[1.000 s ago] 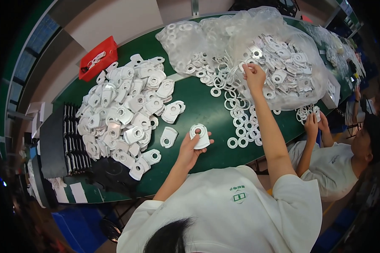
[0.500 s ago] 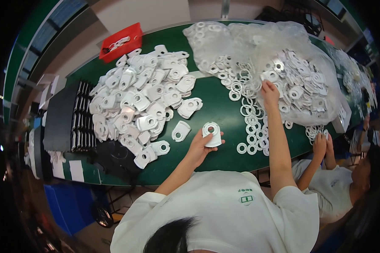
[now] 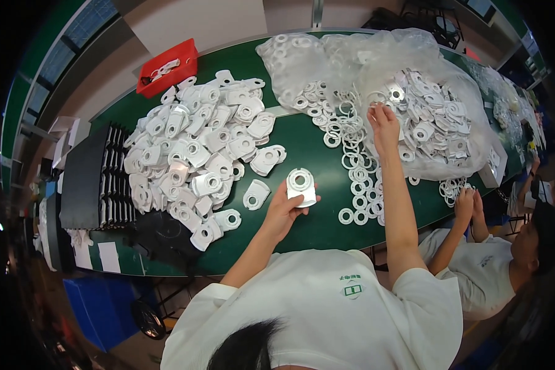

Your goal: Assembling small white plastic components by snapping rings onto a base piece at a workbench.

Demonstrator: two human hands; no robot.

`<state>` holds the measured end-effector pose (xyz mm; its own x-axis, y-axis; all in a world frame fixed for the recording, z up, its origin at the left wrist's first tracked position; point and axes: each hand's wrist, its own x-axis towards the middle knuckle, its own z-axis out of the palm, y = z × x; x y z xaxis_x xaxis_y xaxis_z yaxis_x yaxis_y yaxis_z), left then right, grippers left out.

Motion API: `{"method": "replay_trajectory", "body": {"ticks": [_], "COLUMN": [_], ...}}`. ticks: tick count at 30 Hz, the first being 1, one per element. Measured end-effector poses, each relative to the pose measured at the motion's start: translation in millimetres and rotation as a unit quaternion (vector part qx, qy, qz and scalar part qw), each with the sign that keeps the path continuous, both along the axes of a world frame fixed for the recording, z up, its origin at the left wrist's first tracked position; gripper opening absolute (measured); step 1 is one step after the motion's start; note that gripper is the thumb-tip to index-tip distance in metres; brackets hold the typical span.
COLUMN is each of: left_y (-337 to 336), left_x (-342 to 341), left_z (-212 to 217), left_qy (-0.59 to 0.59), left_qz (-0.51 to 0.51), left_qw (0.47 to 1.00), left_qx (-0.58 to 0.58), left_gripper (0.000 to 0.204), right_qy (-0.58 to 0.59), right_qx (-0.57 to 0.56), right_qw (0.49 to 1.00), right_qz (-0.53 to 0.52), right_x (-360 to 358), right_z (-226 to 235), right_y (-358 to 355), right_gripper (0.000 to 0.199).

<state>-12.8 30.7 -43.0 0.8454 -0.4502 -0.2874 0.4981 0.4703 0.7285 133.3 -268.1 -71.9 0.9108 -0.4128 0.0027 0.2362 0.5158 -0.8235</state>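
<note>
Green surface [image 3: 314, 145] is being crowded: white bracket pile [image 3: 194, 151] at left, red tray [image 3: 166, 66] behind, loose white rings [image 3: 351, 154] between the hands. A white round part [image 3: 301, 186] is being gripped by the left hand [image 3: 285, 206]; the right hand [image 3: 383, 126], fingers curled, is being pressed into the clear bag [image 3: 425, 105], as half a second earlier.

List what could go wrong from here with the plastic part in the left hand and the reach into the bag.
The left hand holds the white plastic part only by its edge, so it may slip. The right hand reaches across loose white rings into the clear bag; the forearm could sweep rings off the green table.
</note>
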Motion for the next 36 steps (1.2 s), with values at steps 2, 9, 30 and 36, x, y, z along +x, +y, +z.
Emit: {"method": "replay_trajectory", "body": {"ticks": [2,9,30,36], "left_y": [-3.7,-12.1,-15.9,-13.0], "left_x": [1.7,12.2,4.2,-4.7], "left_z": [8.7,38.1,45.7,27.4], "left_qy": [-0.014,-0.082,-0.113,-0.187], "left_qz": [-0.006,-0.029,-0.072,-0.048], "left_qw": [1.0,0.995,0.981,0.963], "left_qx": [-0.005,0.057,0.143,0.187], "left_gripper": [0.05,0.049,0.034,0.037], "right_qy": [0.01,-0.123,-0.232,-0.092], "right_qx": [-0.145,-0.544,-0.65,-0.524], "right_qw": [0.988,0.8,0.705,0.824], "right_qz": [0.044,0.221,0.162,0.197], "right_x": [-19.6,-96.8,-112.1,-119.6], "right_z": [32.5,94.2,87.6,82.8], "right_y": [19.6,101.3,110.4,101.2], "right_gripper": [0.016,0.024,0.028,0.011]}}
